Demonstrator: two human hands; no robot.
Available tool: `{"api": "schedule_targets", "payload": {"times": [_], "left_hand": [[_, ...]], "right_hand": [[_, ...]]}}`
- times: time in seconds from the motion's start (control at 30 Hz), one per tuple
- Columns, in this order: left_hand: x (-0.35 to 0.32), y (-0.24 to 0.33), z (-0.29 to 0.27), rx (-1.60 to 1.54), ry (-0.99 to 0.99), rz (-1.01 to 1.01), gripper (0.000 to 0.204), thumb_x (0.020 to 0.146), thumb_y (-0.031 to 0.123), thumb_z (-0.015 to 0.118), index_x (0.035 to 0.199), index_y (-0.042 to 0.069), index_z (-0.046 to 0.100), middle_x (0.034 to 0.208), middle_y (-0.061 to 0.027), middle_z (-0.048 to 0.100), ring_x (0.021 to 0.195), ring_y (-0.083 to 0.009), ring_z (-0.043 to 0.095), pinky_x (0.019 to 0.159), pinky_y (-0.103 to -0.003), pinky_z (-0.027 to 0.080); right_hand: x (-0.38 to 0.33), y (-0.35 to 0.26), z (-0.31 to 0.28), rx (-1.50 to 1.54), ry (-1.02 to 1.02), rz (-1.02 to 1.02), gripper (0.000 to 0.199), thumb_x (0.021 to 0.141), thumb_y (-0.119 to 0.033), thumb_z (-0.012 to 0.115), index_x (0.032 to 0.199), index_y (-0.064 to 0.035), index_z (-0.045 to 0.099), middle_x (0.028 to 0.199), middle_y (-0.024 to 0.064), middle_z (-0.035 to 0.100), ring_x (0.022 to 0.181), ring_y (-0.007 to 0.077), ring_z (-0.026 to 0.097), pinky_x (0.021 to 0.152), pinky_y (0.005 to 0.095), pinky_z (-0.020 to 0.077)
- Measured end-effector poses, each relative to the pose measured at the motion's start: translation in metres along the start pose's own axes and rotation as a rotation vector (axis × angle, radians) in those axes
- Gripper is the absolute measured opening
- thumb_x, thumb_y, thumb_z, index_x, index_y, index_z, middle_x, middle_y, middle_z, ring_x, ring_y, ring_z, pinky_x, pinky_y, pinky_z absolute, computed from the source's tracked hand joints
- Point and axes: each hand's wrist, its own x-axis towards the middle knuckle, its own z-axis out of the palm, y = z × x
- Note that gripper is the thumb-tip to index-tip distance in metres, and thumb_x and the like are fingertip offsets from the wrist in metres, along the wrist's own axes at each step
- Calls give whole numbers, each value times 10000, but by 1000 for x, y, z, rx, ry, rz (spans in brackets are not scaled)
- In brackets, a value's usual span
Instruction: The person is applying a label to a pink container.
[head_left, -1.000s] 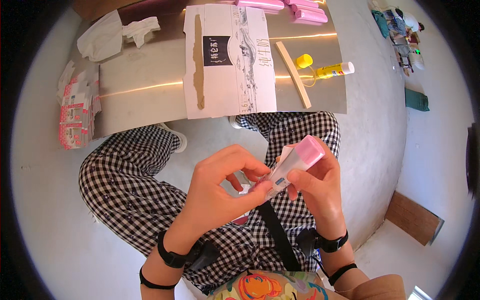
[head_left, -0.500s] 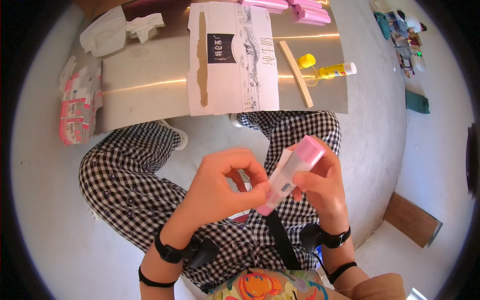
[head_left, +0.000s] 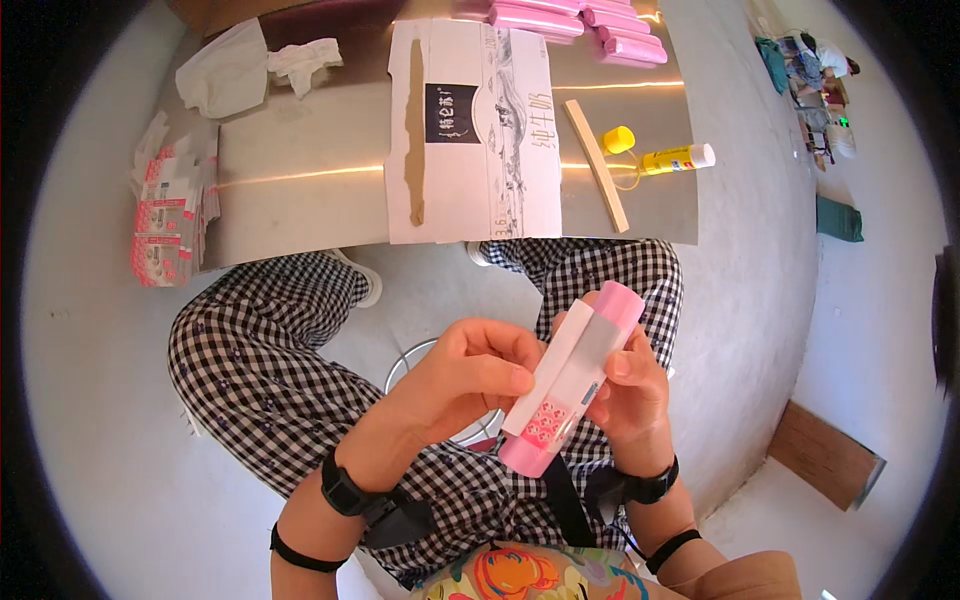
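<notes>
Over my lap, my right hand (head_left: 637, 405) grips a pink roll (head_left: 621, 305) from its right side, thumb on top. The roll lies tilted, upper end to the right. A white and grey paper label (head_left: 570, 360) with pink print wraps its middle, leaving both pink ends bare. One long white edge of the label stands slightly off the roll on the left. My left hand (head_left: 455, 375) pinches that edge between thumb and curled fingers. The underside of the roll and some right-hand fingers are hidden.
Ahead stands a metal table (head_left: 300, 200) with a flattened white carton (head_left: 470, 190), a wooden strip (head_left: 596, 170), a yellow glue stick (head_left: 675, 160) and its yellow cap (head_left: 618, 139). Several pink rolls (head_left: 537, 20) lie at the back. Stacked labels (head_left: 165, 225) and crumpled white plastic (head_left: 225, 70) are left.
The roll has turned so more of the label and its pink print faces up. My left hand has shifted slightly down, its fingers now along the label's white edge.
</notes>
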Motion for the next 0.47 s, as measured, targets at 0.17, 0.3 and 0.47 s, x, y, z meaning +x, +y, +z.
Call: {"api": "schedule_targets", "payload": {"times": [0.17,0.3,0.47], "left_hand": [[4,2,0,-204,24,158,254,826,154,645,1004,-20,595,985,-96,612,749,-126,605,670,-250,509],[-1,9,16,230,310,295,447,836,139,638,1230,-14,492,1149,-145,557,800,-165,619,631,-259,525],[-4,5,9,396,300,242,553,857,125,631,1359,52,413,1176,-164,560,808,-182,636,577,-254,527]], "right_hand": [[0,0,9,-3,100,-146,547,756,-240,733,1177,11,488,968,157,610,594,65,527,492,198,465],[2,4,12,-2,156,-306,409,823,-27,642,1202,-5,491,1087,151,619,770,165,616,589,282,523],[3,11,15,-157,112,-324,414,813,-58,686,1174,-21,485,1124,157,603,886,195,608,641,296,530]]}}
